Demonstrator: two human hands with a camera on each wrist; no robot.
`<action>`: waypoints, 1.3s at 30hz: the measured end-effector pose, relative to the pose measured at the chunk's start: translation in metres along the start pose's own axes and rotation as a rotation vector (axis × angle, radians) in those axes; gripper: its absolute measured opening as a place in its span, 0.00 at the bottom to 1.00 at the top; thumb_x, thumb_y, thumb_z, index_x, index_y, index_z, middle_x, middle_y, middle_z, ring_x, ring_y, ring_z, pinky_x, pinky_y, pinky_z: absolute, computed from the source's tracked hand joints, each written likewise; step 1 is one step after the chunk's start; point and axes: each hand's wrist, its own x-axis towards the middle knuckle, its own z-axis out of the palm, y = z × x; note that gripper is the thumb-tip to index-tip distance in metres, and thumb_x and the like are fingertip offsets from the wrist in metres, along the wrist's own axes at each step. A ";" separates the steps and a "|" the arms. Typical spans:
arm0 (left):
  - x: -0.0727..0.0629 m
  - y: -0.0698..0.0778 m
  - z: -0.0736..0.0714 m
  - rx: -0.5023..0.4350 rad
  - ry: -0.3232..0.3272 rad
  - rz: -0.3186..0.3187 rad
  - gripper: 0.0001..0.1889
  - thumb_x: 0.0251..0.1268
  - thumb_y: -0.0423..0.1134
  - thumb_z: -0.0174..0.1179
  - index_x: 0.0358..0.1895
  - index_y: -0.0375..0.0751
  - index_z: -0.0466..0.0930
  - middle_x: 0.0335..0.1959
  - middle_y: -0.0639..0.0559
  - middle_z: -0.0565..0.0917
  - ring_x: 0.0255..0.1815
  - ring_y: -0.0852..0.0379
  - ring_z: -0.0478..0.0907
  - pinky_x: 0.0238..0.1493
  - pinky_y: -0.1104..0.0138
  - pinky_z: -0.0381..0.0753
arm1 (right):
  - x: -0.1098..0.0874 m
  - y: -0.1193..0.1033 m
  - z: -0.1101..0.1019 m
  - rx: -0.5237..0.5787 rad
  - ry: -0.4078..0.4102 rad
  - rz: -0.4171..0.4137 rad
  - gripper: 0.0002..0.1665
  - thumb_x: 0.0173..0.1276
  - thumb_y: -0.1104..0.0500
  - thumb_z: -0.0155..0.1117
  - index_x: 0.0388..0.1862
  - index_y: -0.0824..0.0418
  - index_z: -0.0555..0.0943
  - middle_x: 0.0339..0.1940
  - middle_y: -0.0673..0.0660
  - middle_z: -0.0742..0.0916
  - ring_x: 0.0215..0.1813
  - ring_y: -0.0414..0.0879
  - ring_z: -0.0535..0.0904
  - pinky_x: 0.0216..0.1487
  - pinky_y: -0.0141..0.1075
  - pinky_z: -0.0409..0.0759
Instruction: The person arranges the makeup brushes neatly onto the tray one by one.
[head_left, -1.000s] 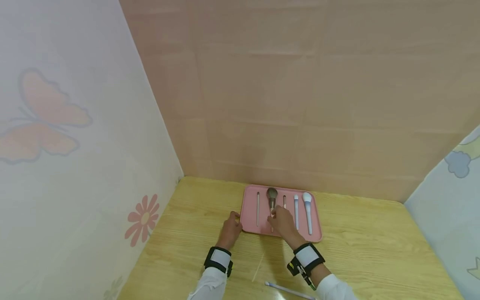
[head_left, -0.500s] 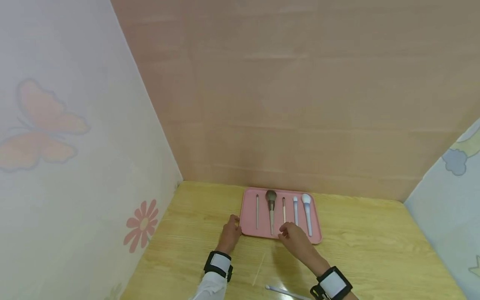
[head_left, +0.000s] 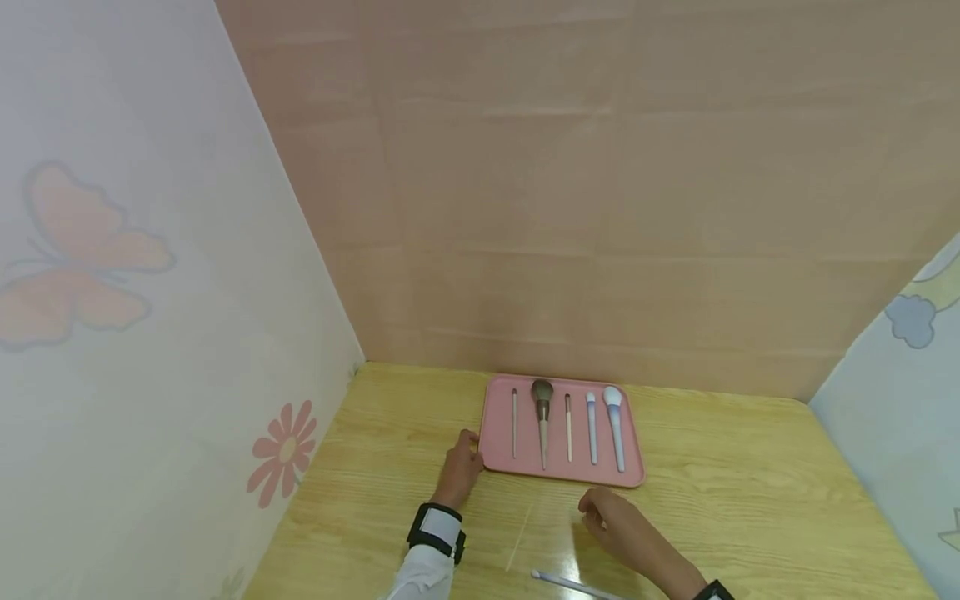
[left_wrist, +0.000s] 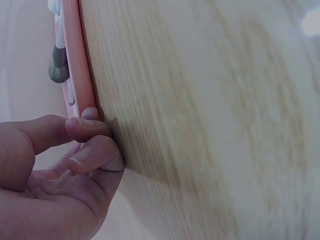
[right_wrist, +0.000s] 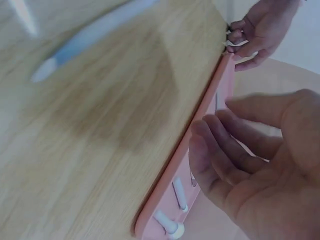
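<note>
A pink tray [head_left: 495,437] bears several makeup brushes laid side by side, among them a large dark-bristled brush [head_left: 542,417] and a large white-tipped brush [head_left: 615,425]. My left hand [head_left: 459,471] holds the tray by its front left corner, curled fingertips against the rim in the left wrist view. In front of the tray, my right hand [head_left: 618,529] hovers over the table with loosely bent fingers and nothing in them. Nearest to it lies a loose slim makeup brush [head_left: 573,585] with a pale tip, its far end cut off by the head view; the right wrist view shows its blue-white handle [right_wrist: 95,37].
The wooden table [head_left: 405,417] meets a tan backdrop [head_left: 487,208] just behind the tray. A white wall with a butterfly and flower [head_left: 287,450] bounds the left, and another patterned wall [head_left: 900,417] stands at right.
My right hand has let go of the dark-bristled brush on the tray and drawn back toward the loose brush. The left hand stays at the tray's corner.
</note>
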 end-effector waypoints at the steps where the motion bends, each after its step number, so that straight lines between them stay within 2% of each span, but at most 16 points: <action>1: 0.000 0.000 0.000 -0.001 -0.001 0.001 0.14 0.70 0.27 0.51 0.56 0.30 0.69 0.25 0.46 0.80 0.22 0.58 0.70 0.23 0.68 0.66 | -0.003 0.001 0.000 -0.009 -0.004 -0.023 0.05 0.63 0.71 0.64 0.36 0.64 0.80 0.32 0.48 0.81 0.33 0.34 0.75 0.34 0.31 0.78; 5: 0.001 0.000 0.001 -0.004 0.000 0.001 0.14 0.70 0.27 0.51 0.56 0.30 0.69 0.25 0.47 0.79 0.23 0.58 0.69 0.24 0.68 0.66 | -0.012 0.004 0.001 -0.030 -0.056 -0.088 0.05 0.62 0.70 0.64 0.35 0.62 0.80 0.31 0.48 0.79 0.32 0.32 0.72 0.33 0.30 0.77; 11: 0.000 -0.002 0.001 0.003 0.007 -0.006 0.14 0.69 0.28 0.52 0.56 0.31 0.69 0.26 0.48 0.80 0.23 0.59 0.69 0.24 0.68 0.66 | -0.030 -0.001 0.004 -0.014 -0.171 -0.106 0.08 0.63 0.67 0.66 0.39 0.59 0.78 0.34 0.45 0.78 0.34 0.30 0.70 0.35 0.29 0.76; 14: 0.001 -0.003 0.001 0.002 0.009 -0.001 0.14 0.69 0.28 0.52 0.56 0.31 0.69 0.26 0.48 0.79 0.23 0.59 0.68 0.24 0.68 0.66 | -0.037 -0.003 0.008 0.025 -0.218 -0.069 0.08 0.64 0.61 0.68 0.39 0.56 0.78 0.35 0.43 0.77 0.34 0.29 0.69 0.34 0.30 0.75; 18: 0.000 -0.002 0.001 -0.005 0.008 0.002 0.14 0.69 0.28 0.51 0.56 0.31 0.69 0.25 0.49 0.78 0.22 0.60 0.68 0.24 0.69 0.66 | -0.040 -0.005 0.016 0.057 -0.278 -0.017 0.13 0.60 0.49 0.72 0.38 0.51 0.79 0.34 0.40 0.75 0.33 0.28 0.66 0.33 0.29 0.72; 21: 0.000 -0.002 0.000 -0.007 0.007 0.000 0.14 0.70 0.28 0.51 0.57 0.31 0.69 0.25 0.50 0.77 0.22 0.60 0.67 0.24 0.69 0.65 | -0.041 -0.003 0.023 0.020 -0.269 -0.057 0.14 0.58 0.48 0.73 0.36 0.51 0.78 0.32 0.40 0.75 0.33 0.28 0.64 0.32 0.29 0.71; 28: 0.000 0.000 0.000 -0.002 0.001 -0.013 0.15 0.70 0.28 0.51 0.57 0.31 0.69 0.25 0.49 0.78 0.22 0.60 0.68 0.24 0.68 0.66 | -0.044 -0.001 0.033 -0.041 -0.216 -0.146 0.10 0.59 0.61 0.72 0.35 0.55 0.78 0.31 0.42 0.77 0.33 0.29 0.69 0.32 0.29 0.74; 34: 0.001 0.000 0.000 -0.001 -0.006 -0.028 0.15 0.70 0.29 0.51 0.57 0.32 0.69 0.25 0.49 0.78 0.22 0.59 0.68 0.25 0.68 0.66 | -0.044 -0.005 0.034 -0.062 -0.197 -0.143 0.08 0.60 0.63 0.70 0.32 0.54 0.78 0.29 0.40 0.76 0.32 0.27 0.65 0.30 0.28 0.72; 39: 0.000 0.001 0.000 -0.007 -0.002 -0.040 0.15 0.69 0.28 0.52 0.57 0.32 0.69 0.25 0.49 0.78 0.22 0.58 0.68 0.24 0.67 0.66 | -0.044 -0.006 0.035 -0.064 -0.186 -0.159 0.08 0.59 0.66 0.70 0.31 0.56 0.79 0.28 0.41 0.76 0.32 0.27 0.66 0.30 0.28 0.72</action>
